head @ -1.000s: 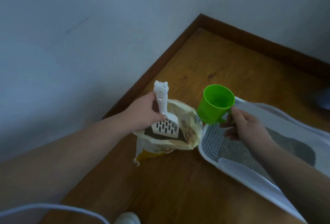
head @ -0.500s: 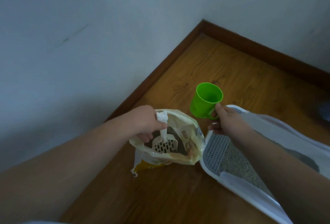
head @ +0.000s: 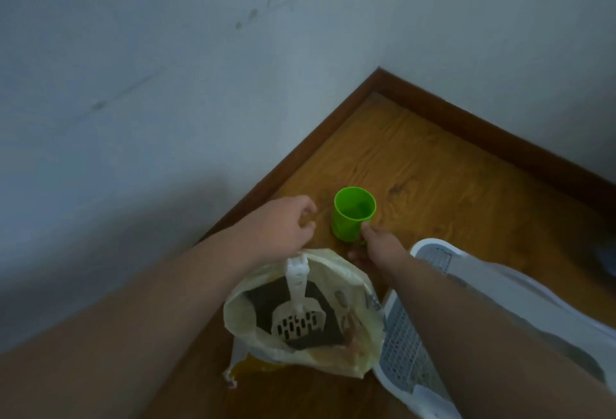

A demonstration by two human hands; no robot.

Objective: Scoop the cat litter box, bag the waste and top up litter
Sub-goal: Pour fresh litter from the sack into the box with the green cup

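Note:
A white slotted litter scoop (head: pixel 299 313) stands inside the open cream litter bag (head: pixel 358 288), with its handle leaning on the bag's far rim. Just above that handle hovers my left hand (head: pixel 285 223), fingers loosely curled and holding nothing. A green plastic cup (head: pixel 354 213) stands upright on the wooden floor beyond the bag. My right hand (head: pixel 375 243) grips it at the handle side; the handle itself is hidden by the hand. The white litter box (head: pixel 430 245) with its mesh step lies to the right, partly under my right forearm.
This is a room corner: pale walls meet a dark wooden baseboard (head: pixel 466 115) on two sides. Bare wood floor (head: pixel 443 171) stretches behind the cup. A dark object shows at the right edge (head: pixel 608 258).
My left hand lowered the scoop into the bag and let go of it. My right hand carried the green cup away from the litter box and set it on the floor.

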